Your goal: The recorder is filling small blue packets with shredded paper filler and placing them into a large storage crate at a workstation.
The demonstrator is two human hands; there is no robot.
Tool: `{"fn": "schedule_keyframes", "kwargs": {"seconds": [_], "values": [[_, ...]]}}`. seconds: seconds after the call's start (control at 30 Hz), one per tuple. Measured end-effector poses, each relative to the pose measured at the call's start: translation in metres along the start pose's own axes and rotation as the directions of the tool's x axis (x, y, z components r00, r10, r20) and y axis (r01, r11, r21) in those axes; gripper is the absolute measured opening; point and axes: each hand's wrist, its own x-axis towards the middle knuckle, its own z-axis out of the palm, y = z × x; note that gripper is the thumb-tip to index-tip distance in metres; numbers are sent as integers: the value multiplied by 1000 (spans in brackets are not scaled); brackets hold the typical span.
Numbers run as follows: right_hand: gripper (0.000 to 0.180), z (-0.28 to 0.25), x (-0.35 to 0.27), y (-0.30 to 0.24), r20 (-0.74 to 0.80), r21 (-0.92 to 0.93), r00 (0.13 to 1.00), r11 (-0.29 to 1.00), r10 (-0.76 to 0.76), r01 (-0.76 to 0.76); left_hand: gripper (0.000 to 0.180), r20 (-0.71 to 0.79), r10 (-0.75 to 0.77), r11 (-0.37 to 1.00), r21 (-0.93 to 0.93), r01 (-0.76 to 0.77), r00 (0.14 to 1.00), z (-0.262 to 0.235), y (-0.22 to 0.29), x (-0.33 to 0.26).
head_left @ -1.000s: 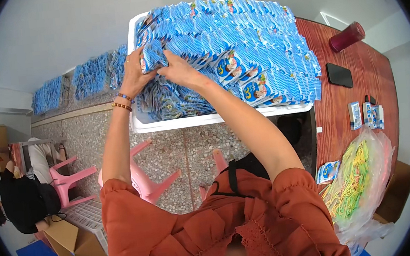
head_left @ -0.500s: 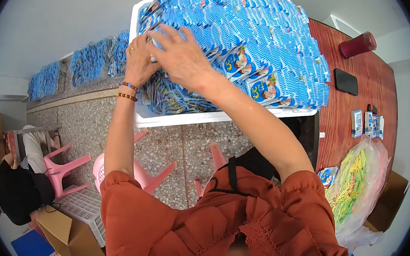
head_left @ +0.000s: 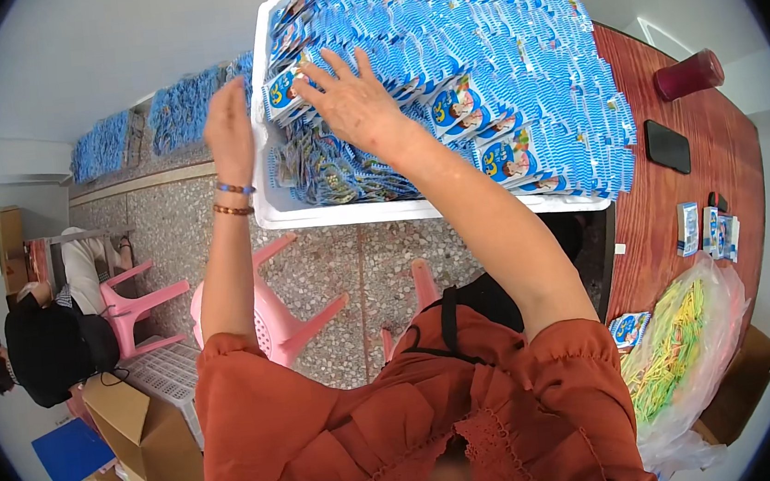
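A white foam box is packed with rows of small blue-and-white packets. My right hand rests over the packets at the left part of the box, its fingers spread and holding nothing. Just beside its fingertips one packet lies face up near the left wall. My left hand is at the outer side of that wall, seen edge-on with its fingers stretched upward and nothing visible in them. In the box's near left corner, packets stand lower, with their darker edges up.
On the red-brown table at right are a dark red cup, a phone, small boxes and a clear bag of yellow-green strips. Pink stools stand below; another person sits at far left. More packets lie behind.
My left hand has moved left, off the packets and past the box wall. My right hand stays over the packets, and the face-up packet beside it now shows. The whole view has shifted slightly.
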Motion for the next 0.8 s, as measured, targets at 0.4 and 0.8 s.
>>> {"fn": "schedule_keyframes", "kwargs": {"seconds": [0.4,0.8], "values": [[45,-29,-41,10,-210,79,977,995,-44,62,32,316,341,548,698,-460,885,39,11,-27],[38,-60,-137,32,-296,439,939,898,177,-31,23,165,292,762,555,-333,942,21,-9,-34]]}}
